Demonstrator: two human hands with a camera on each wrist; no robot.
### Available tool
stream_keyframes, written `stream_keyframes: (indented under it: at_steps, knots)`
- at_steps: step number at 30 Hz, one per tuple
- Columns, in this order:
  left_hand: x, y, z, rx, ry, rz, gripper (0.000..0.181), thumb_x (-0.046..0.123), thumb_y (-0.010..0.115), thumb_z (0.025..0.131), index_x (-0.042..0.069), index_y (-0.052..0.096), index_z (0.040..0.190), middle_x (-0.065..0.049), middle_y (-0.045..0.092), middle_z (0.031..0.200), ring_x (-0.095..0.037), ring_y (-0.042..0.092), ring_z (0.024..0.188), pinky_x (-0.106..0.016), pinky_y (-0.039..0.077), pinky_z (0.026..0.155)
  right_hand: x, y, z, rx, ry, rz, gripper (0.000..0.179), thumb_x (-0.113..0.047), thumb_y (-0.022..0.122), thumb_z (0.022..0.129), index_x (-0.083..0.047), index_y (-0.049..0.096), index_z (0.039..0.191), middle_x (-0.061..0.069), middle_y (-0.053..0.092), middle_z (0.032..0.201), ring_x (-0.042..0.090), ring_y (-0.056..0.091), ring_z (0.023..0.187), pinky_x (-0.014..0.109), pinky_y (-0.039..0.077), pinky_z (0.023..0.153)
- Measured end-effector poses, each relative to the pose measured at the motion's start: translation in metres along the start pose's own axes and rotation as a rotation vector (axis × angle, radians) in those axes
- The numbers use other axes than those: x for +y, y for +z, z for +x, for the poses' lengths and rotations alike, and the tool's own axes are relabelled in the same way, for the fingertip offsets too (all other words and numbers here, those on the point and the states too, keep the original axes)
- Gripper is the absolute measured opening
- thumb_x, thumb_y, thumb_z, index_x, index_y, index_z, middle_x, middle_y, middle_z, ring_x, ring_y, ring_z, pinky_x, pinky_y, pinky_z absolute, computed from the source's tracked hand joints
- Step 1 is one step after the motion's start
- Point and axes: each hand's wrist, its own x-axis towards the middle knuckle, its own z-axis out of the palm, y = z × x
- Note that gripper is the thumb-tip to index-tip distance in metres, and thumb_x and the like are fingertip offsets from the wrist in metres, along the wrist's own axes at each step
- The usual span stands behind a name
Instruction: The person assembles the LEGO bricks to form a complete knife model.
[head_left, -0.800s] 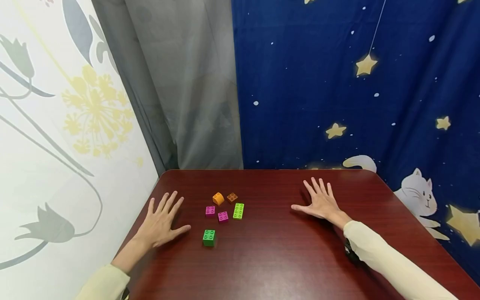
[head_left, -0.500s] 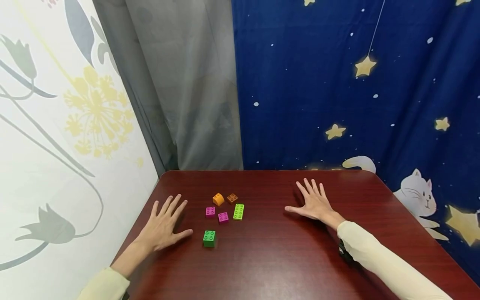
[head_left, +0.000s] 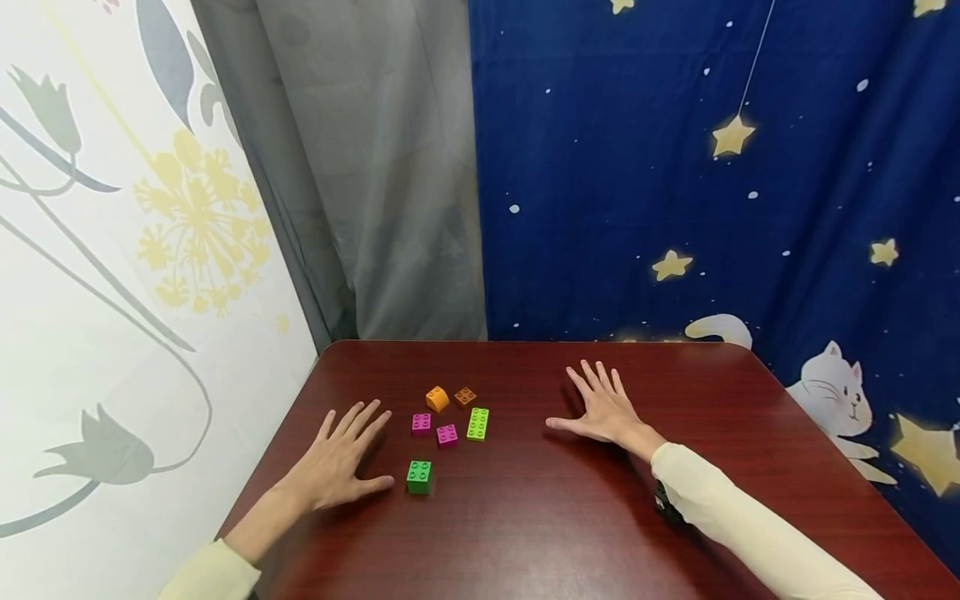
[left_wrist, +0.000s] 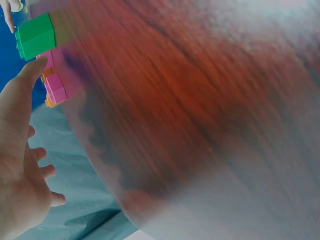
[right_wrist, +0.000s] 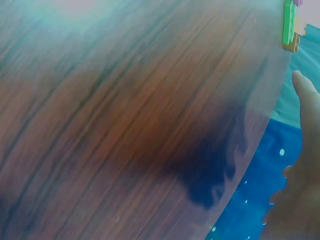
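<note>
In the head view my left hand [head_left: 335, 460], fingers spread, hovers left of the bricks and holds nothing. Its thumb is nearest a dark green two-by-two brick [head_left: 419, 477], with a small gap between. Beyond that brick lie two magenta bricks [head_left: 422, 424], an orange brick with a curved top [head_left: 437, 398], a flat brown-orange brick [head_left: 465, 396] and a long lime-green brick [head_left: 477, 424]. My right hand [head_left: 600, 412] is on the right side with spread fingers, empty and well apart from the lime brick. The left wrist view shows the green brick [left_wrist: 37, 37] past my thumb.
All the bricks lie apart on a dark red-brown wooden table [head_left: 525, 533]. A white patterned wall or cloth [head_left: 225, 367] borders the left side. Behind the table hang a grey curtain [head_left: 405, 208] and a blue starry curtain [head_left: 585, 167].
My right hand has moved left, toward the bricks. My left hand has shifted a little right and nearer to me, its thumb closer to the dark green brick. The bricks stay in place.
</note>
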Motion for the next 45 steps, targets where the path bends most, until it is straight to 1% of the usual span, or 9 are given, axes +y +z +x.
stream_keyframes:
  at_steps: [9,19,23,26,31,36,39,43,45]
  knots:
    - [0.011,0.001,0.003,-0.026,0.011,-0.078,0.105,0.067,0.078,0.081,0.014,0.037,0.161,-0.013,0.036,0.165,-0.041,0.034,0.150,-0.072,0.022,0.116,-0.020,0.011,0.006,-0.035,-0.037,0.020,0.119,-0.086,0.065,0.076,-0.014,0.030,0.164,0.020,0.018,0.171,0.045,0.008,0.157,0.059,0.004,0.125]
    - [0.021,0.002,0.008,-0.056,-0.001,-0.233,0.099,0.067,0.078,0.081,0.013,0.044,0.158,-0.010,0.043,0.161,-0.040,0.035,0.149,-0.072,0.025,0.115,-0.050,0.017,0.013,-0.091,-0.075,0.058,0.119,-0.085,0.066,0.077,-0.017,0.027,0.166,0.016,0.015,0.172,0.039,0.005,0.158,0.052,0.003,0.127]
    - [0.023,0.003,0.009,-0.073,-0.008,-0.301,0.096,0.064,0.081,0.081,0.011,0.049,0.155,-0.011,0.049,0.157,-0.042,0.036,0.148,-0.073,0.025,0.114,-0.063,0.020,0.017,-0.098,-0.108,0.081,0.117,-0.082,0.069,0.077,-0.014,0.030,0.164,0.019,0.020,0.170,0.043,0.011,0.157,0.052,0.007,0.127]
    - [0.025,0.004,0.010,-0.084,-0.010,-0.353,0.093,0.060,0.083,0.080,0.010,0.052,0.152,-0.009,0.054,0.152,-0.044,0.037,0.147,-0.074,0.025,0.114,-0.071,0.024,0.020,-0.100,-0.139,0.083,0.116,-0.080,0.070,0.077,-0.012,0.033,0.163,0.021,0.025,0.168,0.047,0.017,0.155,0.054,0.011,0.126]
    - [0.029,0.007,0.013,-0.081,0.008,-0.415,0.086,0.055,0.086,0.081,0.010,0.056,0.148,-0.005,0.058,0.148,-0.043,0.040,0.145,-0.072,0.027,0.115,-0.080,0.030,0.023,-0.113,-0.175,0.078,0.114,-0.080,0.070,0.078,-0.012,0.034,0.162,0.020,0.030,0.167,0.044,0.022,0.154,0.054,0.014,0.126]
    - [0.033,0.008,0.015,-0.065,0.024,-0.449,0.078,0.052,0.086,0.082,0.010,0.061,0.142,-0.004,0.063,0.142,-0.044,0.044,0.142,-0.068,0.033,0.113,-0.089,0.035,0.025,-0.126,-0.227,0.122,0.107,-0.075,0.071,0.082,-0.009,0.040,0.159,0.020,0.036,0.164,0.041,0.028,0.153,0.053,0.016,0.126]
    - [0.034,0.007,0.016,-0.082,0.006,-0.463,0.075,0.052,0.086,0.082,0.009,0.064,0.140,-0.006,0.064,0.140,-0.043,0.046,0.140,-0.065,0.038,0.110,-0.094,0.037,0.026,-0.132,-0.253,0.150,0.101,-0.070,0.073,0.083,-0.007,0.044,0.157,0.020,0.040,0.161,0.042,0.031,0.152,0.054,0.017,0.125]
    - [0.035,0.008,0.016,-0.109,-0.011,-0.485,0.071,0.050,0.086,0.082,0.009,0.066,0.136,-0.011,0.064,0.138,-0.040,0.050,0.136,-0.063,0.041,0.109,-0.102,0.039,0.028,-0.120,-0.279,0.192,0.094,-0.064,0.077,0.084,-0.005,0.049,0.153,0.020,0.047,0.156,0.040,0.039,0.148,0.055,0.021,0.124]
    - [0.036,0.009,0.016,-0.116,-0.015,-0.492,0.067,0.048,0.087,0.082,0.010,0.068,0.134,-0.011,0.064,0.138,-0.038,0.052,0.134,-0.061,0.043,0.108,-0.105,0.040,0.029,-0.116,-0.280,0.205,0.090,-0.062,0.078,0.085,-0.005,0.053,0.150,0.018,0.051,0.153,0.037,0.043,0.145,0.055,0.025,0.123]
